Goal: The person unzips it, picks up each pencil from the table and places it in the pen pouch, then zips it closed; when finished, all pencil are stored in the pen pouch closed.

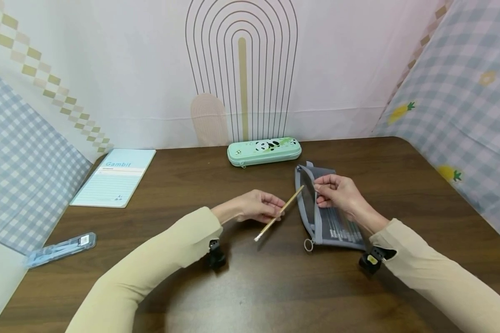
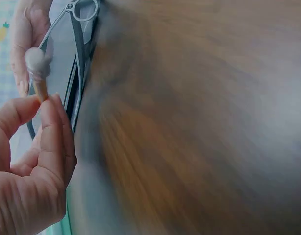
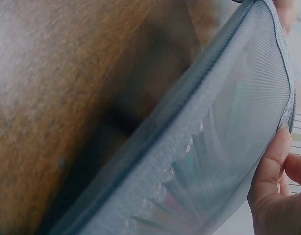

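Observation:
A slim yellow pencil (image 1: 292,199) is pinched between the thumb and fingers of my left hand (image 1: 258,206). Its pale eraser end (image 2: 37,59) points back toward me, while the far end reaches the mouth of a grey mesh zip pouch (image 1: 310,231). My right hand (image 1: 340,194) pinches the pouch's zipper edge (image 3: 287,115), and the mouth gapes on its left side. Through the mesh, several slender sticks with clear ends (image 3: 163,188) show inside. A ring pull (image 1: 309,245) hangs from the near corner of the pouch.
Behind the hands lies a mint panda pencil case (image 1: 264,151), zipped up. At the left are a light blue notebook (image 1: 113,178) and a clear blue case (image 1: 62,249) by the table's edge. Patterned cloth (image 1: 150,69) hangs along the back and sides of the brown table (image 1: 241,296).

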`<state>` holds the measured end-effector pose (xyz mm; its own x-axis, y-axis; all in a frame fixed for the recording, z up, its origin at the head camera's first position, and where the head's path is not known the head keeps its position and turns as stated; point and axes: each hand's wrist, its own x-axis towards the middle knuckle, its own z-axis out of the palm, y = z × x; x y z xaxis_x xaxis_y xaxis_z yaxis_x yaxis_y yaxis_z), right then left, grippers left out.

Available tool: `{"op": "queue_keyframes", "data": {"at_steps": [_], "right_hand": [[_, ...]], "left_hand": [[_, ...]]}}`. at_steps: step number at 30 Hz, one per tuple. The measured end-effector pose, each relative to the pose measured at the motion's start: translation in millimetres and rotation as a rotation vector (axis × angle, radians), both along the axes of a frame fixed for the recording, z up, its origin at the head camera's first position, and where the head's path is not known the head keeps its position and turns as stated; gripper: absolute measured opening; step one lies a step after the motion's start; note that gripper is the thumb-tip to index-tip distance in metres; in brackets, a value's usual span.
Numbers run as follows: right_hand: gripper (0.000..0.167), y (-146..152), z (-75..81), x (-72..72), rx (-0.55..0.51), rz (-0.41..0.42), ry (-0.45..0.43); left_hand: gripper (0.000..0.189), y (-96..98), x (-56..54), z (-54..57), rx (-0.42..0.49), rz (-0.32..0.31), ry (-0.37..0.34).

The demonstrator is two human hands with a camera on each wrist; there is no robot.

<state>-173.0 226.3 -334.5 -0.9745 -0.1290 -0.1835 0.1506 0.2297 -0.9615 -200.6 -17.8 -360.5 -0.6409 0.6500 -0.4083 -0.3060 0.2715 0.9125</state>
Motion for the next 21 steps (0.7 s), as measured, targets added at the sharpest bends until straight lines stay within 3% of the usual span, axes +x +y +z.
{"op": "queue_keyframes", "data": {"at_steps": [10, 14, 21], "right_hand": [[0.037, -1, 0.0, -0.5, 0.008, 0.002, -0.013], [0.038, -1, 0.3, -0.3, 0.014, 0.004, -0.022], [0.036, 1, 0.3, 0.0, 0.007, 0.004, -0.028]], "left_hand": [[0.036, 56.7, -10.2, -3.3, 0.090, 0.199, -0.158], [0.035, 73.4, -9.1, -3.6, 0.090, 0.258, -0.162], [0.035, 91.0, -4.5, -6.8, 0.092, 0.342, -0.099]]}}
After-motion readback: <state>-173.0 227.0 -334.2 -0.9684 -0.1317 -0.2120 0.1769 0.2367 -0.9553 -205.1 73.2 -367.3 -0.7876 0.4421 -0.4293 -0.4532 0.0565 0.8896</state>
